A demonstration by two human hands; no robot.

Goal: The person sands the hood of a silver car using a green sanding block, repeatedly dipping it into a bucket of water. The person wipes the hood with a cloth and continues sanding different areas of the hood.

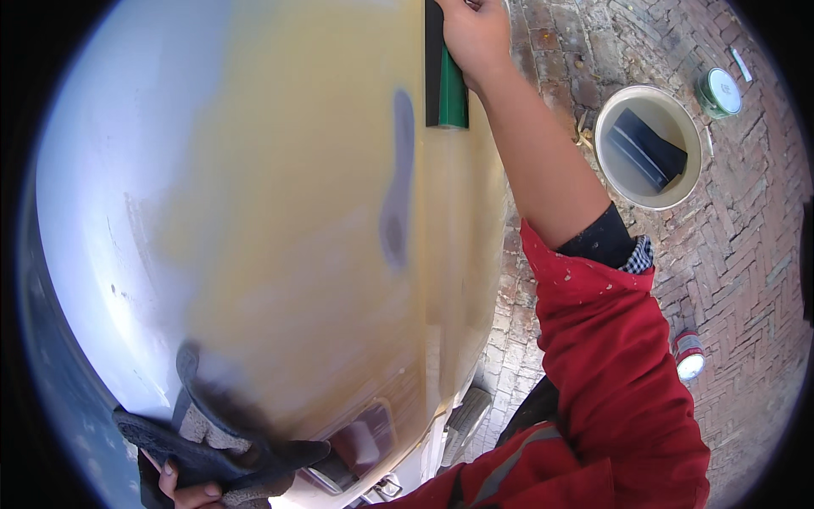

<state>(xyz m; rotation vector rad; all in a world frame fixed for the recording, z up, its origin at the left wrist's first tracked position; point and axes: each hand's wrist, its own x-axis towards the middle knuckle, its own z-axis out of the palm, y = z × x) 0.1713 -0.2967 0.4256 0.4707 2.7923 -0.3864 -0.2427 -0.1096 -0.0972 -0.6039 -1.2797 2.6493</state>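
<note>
My right hand (477, 38) reaches up to the top edge of the view. Its fingers are closed on a long green sanding block (455, 97) with a black strip along one side, and some of them are cut off by the frame. The block lies on a curved vehicle panel (305, 178), white at the left and dull yellow across the middle, with a narrow grey patch (398, 191) near the block. At the lower left, my left hand (188, 492) shows only a few bare, curled fingertips. They hold a dark, worn work glove (212, 454) against the panel.
Right of the panel, a pale bucket (600, 161) of water with a dark sheet (649, 148) in it stands on brick paving (729, 254). A green lidded tin (721, 93) stands beyond it. A red tin (688, 352) is beside my red sleeve. A tyre (465, 424) shows below the panel.
</note>
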